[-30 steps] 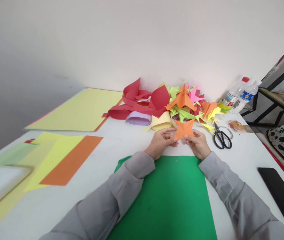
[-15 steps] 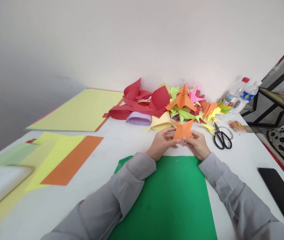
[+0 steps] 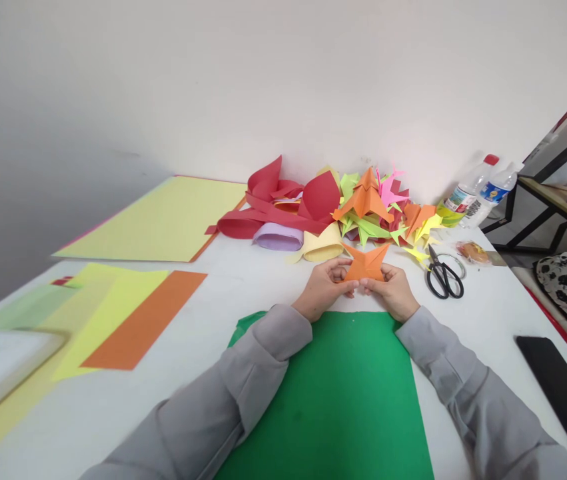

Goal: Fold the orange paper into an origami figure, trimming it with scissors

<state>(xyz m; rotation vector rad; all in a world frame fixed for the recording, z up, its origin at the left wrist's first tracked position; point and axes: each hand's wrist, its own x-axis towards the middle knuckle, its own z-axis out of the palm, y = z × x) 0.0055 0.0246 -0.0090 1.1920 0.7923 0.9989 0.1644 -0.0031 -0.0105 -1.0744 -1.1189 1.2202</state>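
Note:
Between my two hands is a folded orange paper piece [image 3: 366,264] with two pointed corners sticking up and outward. My left hand [image 3: 324,287] pinches its lower left side, thumb in front and fingers behind. On the lower right, my right hand [image 3: 392,288] grips it the same way, its thumb tip close to the left thumb. Both hands are just above the far edge of a green sheet [image 3: 348,387] lying on the white table. Right behind the orange piece are a pale yellow paper loop [image 3: 324,245] and a pile of folded paper shapes [image 3: 366,197].
Black-handled scissors [image 3: 444,277] lie right of my hands, beside a tape roll [image 3: 456,265]. Two bottles [image 3: 478,193] lean at the back right. Red paper shapes [image 3: 283,200] stand by the wall. Left are an orange strip [image 3: 146,320], yellow sheets and a white box [image 3: 3,370].
My right thumb has slid left along the lower edge of the orange paper piece, closer to my left thumb. The piece has shifted and tilted slightly. Both hands keep hold of it.

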